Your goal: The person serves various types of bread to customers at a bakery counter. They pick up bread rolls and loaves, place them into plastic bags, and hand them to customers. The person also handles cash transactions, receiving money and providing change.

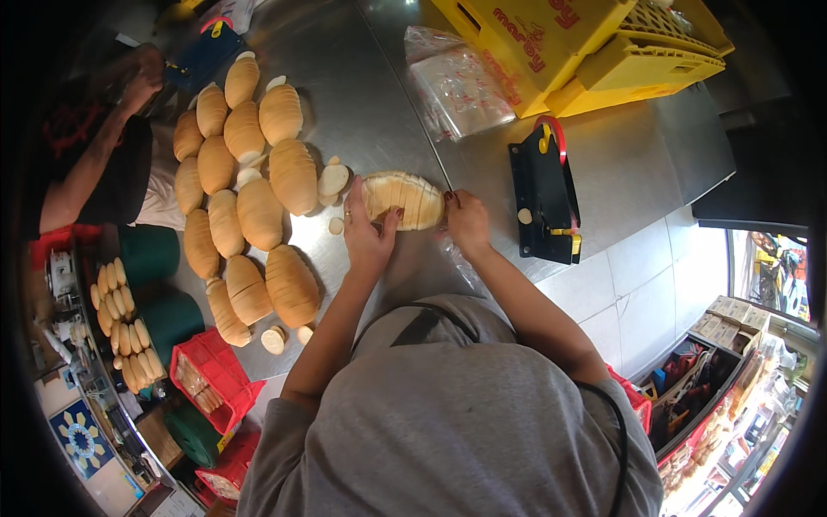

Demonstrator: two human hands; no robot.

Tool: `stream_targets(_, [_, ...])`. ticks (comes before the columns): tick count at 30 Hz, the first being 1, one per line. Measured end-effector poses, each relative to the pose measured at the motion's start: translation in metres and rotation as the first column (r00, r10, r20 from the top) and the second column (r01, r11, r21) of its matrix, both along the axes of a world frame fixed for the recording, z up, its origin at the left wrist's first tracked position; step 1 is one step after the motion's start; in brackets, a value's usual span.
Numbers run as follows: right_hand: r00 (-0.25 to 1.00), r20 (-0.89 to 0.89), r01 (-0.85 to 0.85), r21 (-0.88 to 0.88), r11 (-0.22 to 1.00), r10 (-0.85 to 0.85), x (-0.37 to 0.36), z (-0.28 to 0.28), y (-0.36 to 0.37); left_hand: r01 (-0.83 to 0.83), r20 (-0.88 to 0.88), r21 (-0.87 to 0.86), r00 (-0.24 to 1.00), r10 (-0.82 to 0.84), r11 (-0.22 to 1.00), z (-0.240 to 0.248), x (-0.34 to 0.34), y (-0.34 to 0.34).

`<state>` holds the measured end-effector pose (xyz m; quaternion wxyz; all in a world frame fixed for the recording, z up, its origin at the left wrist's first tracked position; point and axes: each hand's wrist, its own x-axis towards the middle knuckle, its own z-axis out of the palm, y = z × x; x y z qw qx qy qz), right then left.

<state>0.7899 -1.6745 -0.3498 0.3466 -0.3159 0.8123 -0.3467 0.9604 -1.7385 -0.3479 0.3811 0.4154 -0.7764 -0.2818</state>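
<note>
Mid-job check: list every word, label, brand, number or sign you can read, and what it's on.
Yellow crate: large red lettering, wording not copied here.
Clear plastic bags: red print, too small to read.
Co-worker's dark shirt: red print, too dim to read.
Pale cartons: markings too small.
Sliced loaf between left hand and right hand: none legible.

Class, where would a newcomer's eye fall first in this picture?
Probably the cluster of brown loaves on the left of the steel table. Next, the pale sliced loaf at the centre, between the person's left hand and right hand. The yellow crates at the top right also stand out.
</note>
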Motion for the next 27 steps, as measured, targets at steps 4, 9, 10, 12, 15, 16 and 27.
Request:
stream_targets(4, [0.978, 0.199, 0.062, 0.036, 0.997, -0.068, 0.010, 0.021, 0.001, -0.059, -0.006, 0.016, 0.998, 0.059, 0.998, -0.007, 0.001, 0.004])
stream_targets(9, [0.876, 0.474, 0.216, -0.228, 0.949, -0.085, 0.027, -0.001, 0.015, 0.014, -0.320, 0.430, 0.937, 0.138, 0.903, -0.014, 0.000, 0.004])
stream_targets(10, [0.827, 0.554, 0.245, -0.211, 0.946, -0.091, 0.027, -0.004, 0.016, 0.022, -0.320, 0.426, 0.939, 0.128, 0.905, -0.013, 0.002, 0.003])
stream_targets(12, [0.877, 0.467, 0.233, -0.203, 0.951, -0.115, 0.022, -0.008, 0.017, 0.011, -0.320, 0.416, 0.938, 0.135, 0.909, -0.014, 0.003, 0.006])
stream_targets(15, [0.926, 0.309, 0.273, -0.146, 0.951, -0.218, 0.016, -0.021, 0.014, 0.033, -0.336, 0.370, 0.936, 0.101, 0.928, -0.015, 0.002, 0.007])
stream_targets(16, [0.933, 0.251, 0.292, -0.116, 0.949, -0.257, 0.017, -0.017, 0.011, 0.039, -0.341, 0.355, 0.936, 0.090, 0.934, -0.014, 0.002, 0.008])
stream_targets(27, [0.909, 0.345, 0.308, -0.181, 0.934, -0.233, 0.025, 0.003, 0.031, 0.062, -0.392, 0.458, 0.909, 0.139, 0.887, -0.007, -0.003, 0.010])
